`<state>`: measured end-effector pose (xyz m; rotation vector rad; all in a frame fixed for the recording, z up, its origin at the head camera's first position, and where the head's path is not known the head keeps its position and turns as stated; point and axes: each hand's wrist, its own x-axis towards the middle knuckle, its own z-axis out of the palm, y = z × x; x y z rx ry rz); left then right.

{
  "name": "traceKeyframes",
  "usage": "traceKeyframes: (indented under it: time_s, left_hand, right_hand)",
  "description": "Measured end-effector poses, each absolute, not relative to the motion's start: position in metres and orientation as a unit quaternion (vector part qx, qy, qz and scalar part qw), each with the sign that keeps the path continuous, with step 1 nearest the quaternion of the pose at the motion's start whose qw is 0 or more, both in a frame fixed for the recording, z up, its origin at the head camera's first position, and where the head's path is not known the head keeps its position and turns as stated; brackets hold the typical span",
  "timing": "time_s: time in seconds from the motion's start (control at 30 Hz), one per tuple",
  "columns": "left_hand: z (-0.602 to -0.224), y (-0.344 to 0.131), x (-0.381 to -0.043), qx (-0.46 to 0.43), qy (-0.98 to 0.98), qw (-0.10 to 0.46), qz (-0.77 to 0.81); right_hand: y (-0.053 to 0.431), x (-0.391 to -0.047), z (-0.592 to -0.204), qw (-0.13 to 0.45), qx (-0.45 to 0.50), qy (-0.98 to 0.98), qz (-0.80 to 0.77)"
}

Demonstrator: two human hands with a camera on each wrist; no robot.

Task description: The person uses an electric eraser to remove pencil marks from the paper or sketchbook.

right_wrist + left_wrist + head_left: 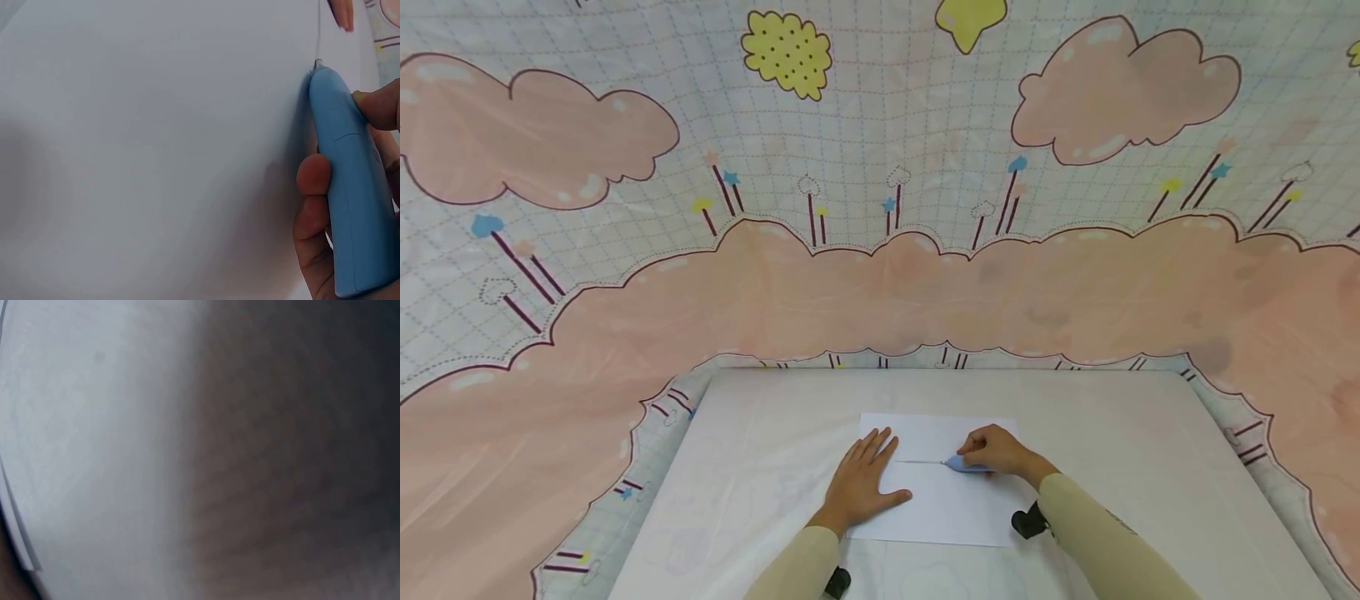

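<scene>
Because its shell looks like smooth moulded plastic, the blue tool [356, 187] probably handles as light and stiff, a little slick under dry fingers, with its small pale tip [319, 63] the likeliest part to suffer from hard pressing. The best hold seems to be the broad barrel just behind the tapered nose, clear of the tip. It lies over the right half of a white sheet [955, 512], nose toward the left. The right hand [1002, 452] pinches the barrel, thumb on one side and curled fingers on the other. A thin dark line [917, 462] runs from the tip toward the left hand [861, 483]; whether drawn or cut, I cannot tell. That hand rests on the sheet's left side, fingers straight, thumb spread away. The sheet is flat, matte and straight-edged, presumably flexible and easily creased. Beneath is a pale, smooth-covered table [760, 433]. Farther out come plain beige sleeves [1105, 533], then a softly wrinkled backdrop [880, 292] with rounded peach clouds and a dashed grid.
</scene>
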<state>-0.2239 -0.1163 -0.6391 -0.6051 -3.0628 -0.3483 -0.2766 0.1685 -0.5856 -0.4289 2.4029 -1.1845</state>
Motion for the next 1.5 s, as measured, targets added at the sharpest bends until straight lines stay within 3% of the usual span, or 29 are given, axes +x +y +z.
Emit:
traceKeyframes:
  time_s: [1.5]
  left_hand:
    - [-0.643,-0.119,-0.222,-0.196,-0.975,0.004,-0.105]
  right_hand:
    - [0.169,-0.268,-0.587,0.209,-0.179,0.837,-0.474]
